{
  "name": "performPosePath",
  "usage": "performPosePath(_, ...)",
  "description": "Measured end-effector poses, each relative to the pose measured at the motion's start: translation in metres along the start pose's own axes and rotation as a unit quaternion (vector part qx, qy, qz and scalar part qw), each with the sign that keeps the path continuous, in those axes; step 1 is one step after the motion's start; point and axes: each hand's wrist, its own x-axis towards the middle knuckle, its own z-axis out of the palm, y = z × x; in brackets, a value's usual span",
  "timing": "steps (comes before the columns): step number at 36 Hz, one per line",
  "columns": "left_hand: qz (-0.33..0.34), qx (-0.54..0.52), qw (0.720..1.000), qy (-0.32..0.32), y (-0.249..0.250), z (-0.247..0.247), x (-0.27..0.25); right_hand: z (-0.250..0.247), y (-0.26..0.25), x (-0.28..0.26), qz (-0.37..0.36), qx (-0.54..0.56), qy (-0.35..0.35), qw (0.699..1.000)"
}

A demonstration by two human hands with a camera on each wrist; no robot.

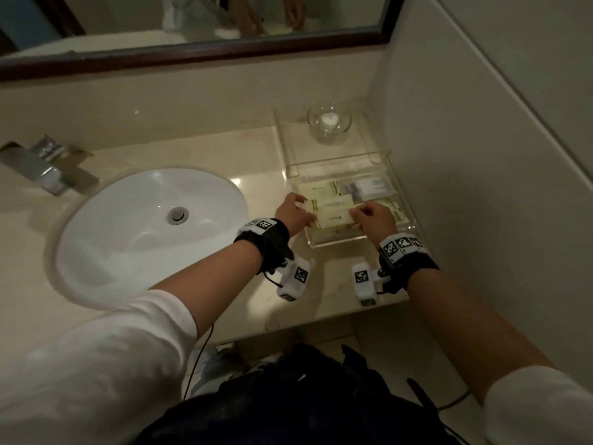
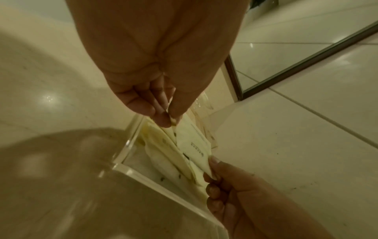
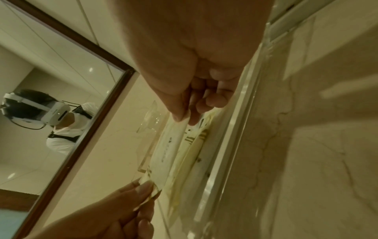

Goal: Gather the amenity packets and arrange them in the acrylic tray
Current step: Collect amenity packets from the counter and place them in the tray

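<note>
Task status: late stage, by my judgement. Several amenity packets (image 1: pixel 349 191) already lay flat in the acrylic tray (image 1: pixel 407 216), which stood on the counter (image 1: pixel 205 155) between the sink (image 1: pixel 144 232) and the side wall; no loose packets showed on the counter outside it. What remained appeared to be seating and squaring the last bundle.

You held a cream packet (image 1: pixel 332 213) over the tray's near-left corner, 1 end in each hand. Your left hand (image 1: pixel 293 211) pinched its left end between thumb and fingertips, a narrow grip; your right hand (image 1: pixel 373 218) pinched the right end the same way. More packets seemed stacked under it; count unclear.

Packet appearance: thin, flat, pale cream paper with small dark print and olive stripes near 1 end. 1 bluish-white packet (image 1: pixel 365 187) sat at the tray's far right.

A glass bowl (image 1: pixel 329 123) stood beyond the tray.
</note>
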Motion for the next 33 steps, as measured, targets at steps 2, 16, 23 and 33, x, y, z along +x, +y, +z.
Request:
performPosePath(2, 0.003, 0.019, 1.000, 0.009, -0.002, 0.004, 0.002, 0.000, 0.002, 0.002, 0.004, -0.007, -0.004, 1.000)
performPosePath(16, 0.109, 0.198, 0.974, 0.021, -0.006, 0.009, 0.007, 0.002, 0.012, 0.008, 0.013, -0.048, -0.001, 0.999)
performPosePath(23, 0.134, 0.253, 0.958, 0.009, -0.009, 0.010, 0.012, 0.005, 0.016, 0.008, 0.003, -0.052, 0.006, 0.999)
performPosePath(33, 0.147, 0.261, 0.954, -0.005, -0.014, 0.007, 0.017, 0.009, 0.022, 0.007, -0.023, -0.040, 0.022, 0.999)
